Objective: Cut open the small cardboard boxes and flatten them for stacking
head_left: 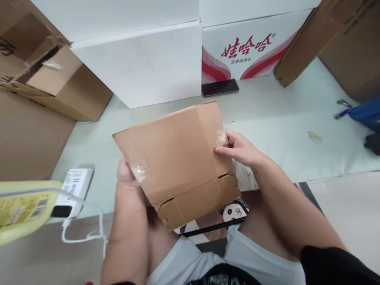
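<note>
A flattened brown cardboard box (178,146) is held up over the table's front edge, tilted, with slotted flaps along its lower side. My left hand (127,173) grips its left edge beside a patch of clear tape; most of those fingers are hidden behind the cardboard. On the right edge, my right hand (237,148) pinches the sheet, thumb on the front face and fingers behind, just below another taped patch.
White cartons (166,67) stand along the back, with a dark phone (220,87) lying before them. Brown boxes (86,85) are stacked at left. A white power bank (78,186) with a cable sits near a yellow bottle (26,209). A blue item (366,114) lies at right.
</note>
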Demonstrator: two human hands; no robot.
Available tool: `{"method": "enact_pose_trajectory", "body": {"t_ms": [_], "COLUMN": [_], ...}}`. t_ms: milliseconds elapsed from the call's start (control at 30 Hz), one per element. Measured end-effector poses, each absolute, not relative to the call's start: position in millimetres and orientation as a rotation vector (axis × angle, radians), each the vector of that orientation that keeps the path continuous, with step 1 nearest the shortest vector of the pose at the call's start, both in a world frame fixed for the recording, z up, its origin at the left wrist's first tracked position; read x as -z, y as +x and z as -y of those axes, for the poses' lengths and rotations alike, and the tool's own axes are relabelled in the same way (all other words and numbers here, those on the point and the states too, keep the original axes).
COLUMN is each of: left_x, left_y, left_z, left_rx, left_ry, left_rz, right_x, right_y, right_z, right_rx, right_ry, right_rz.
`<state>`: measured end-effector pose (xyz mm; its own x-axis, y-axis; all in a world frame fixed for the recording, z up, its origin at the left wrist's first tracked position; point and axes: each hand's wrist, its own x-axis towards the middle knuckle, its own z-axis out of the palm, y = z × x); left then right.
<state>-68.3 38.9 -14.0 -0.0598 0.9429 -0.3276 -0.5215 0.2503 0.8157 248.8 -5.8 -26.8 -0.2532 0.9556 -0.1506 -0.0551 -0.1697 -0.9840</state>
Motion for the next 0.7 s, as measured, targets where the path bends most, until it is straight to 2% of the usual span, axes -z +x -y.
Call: {"method": "enact_pose_trajectory", "body": {"t_ms": [167, 233, 333, 467, 567, 700], "left_x": [7, 8, 8, 10, 18, 26], "left_y": [-56, -56, -62, -69, -63, -46], "left_z": [-36, -37, -45, -59, -65, -64], "left_rx": [-1.177, -1.181, -1.408, -1.613, -1.566, -1.471], "left_ry": [0.681, 0.714, 0.625, 0.347, 0.23, 0.292], "left_rz": [-1.14, -1.175, -1.125, -1.107, -1.146, -1.026], "right_x": [31, 32, 32, 36, 41, 47], "right_y": [243, 249, 266, 277, 267, 243], "right_z": [1, 1, 0, 1, -1, -2], "right_rx": [-1.299, -1.387, -1.673, -1.866, -1.894, -1.728], "right_ry": [-1.358, -1.312, -1.114, -0.867, -0.869, -1.093], "right_rz": [1.196, 1.129, 0.949, 0.852, 0.908, 0.956]}}
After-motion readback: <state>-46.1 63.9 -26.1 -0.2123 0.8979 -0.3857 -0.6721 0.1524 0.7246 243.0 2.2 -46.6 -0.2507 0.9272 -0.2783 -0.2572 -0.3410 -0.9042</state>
